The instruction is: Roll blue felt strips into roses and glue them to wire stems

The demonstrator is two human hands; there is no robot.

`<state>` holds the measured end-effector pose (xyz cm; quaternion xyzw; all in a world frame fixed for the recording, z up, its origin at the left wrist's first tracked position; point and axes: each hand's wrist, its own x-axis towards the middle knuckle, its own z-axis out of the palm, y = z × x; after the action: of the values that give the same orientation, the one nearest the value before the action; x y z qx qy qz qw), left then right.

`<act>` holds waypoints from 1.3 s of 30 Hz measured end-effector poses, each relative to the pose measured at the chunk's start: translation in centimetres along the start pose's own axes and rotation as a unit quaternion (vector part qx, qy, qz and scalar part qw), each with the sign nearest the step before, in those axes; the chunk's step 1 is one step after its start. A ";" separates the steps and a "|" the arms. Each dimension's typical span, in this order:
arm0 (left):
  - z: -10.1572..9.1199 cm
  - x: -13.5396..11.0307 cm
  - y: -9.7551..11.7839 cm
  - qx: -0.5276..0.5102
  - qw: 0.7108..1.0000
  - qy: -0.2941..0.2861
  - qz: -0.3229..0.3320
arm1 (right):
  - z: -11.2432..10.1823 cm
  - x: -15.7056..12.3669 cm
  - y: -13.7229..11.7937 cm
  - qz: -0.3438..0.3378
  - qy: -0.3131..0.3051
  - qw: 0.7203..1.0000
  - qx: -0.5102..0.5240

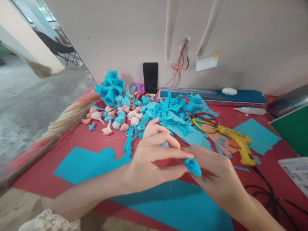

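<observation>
Between my two hands is a small blue paper rose (192,166), its rolled spiral facing me. My left hand (154,157) pinches its upper left side with thumb and index finger, while the other fingers are loosely curled above. My right hand (216,173) closes on the rose from the right; its fingertips are partly hidden behind the flower and my left fingers. Beneath both hands lies a large sheet of blue paper (178,202), and another piece of blue paper (79,165) spreads out to the left.
Behind my hands are blue paper scraps (166,109), finished blue flowers (112,86) and small pink flowers (124,127). Scissors (204,123) and a yellow glue gun (237,141) with a black cord (270,192) lie right. A phone (150,77) leans on the wall.
</observation>
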<state>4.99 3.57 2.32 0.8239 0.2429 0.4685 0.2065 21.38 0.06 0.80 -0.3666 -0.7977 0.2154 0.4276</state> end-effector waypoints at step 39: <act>-0.3 0.3 0.0 -0.059 0.997 -0.010 -0.039 | -0.5 0.7 -1.2 -0.011 0.082 0.995 -0.063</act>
<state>4.80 3.76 2.66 0.8050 0.2451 0.4650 0.2750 21.05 -0.10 2.19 -0.4005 -0.7762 0.1293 0.4695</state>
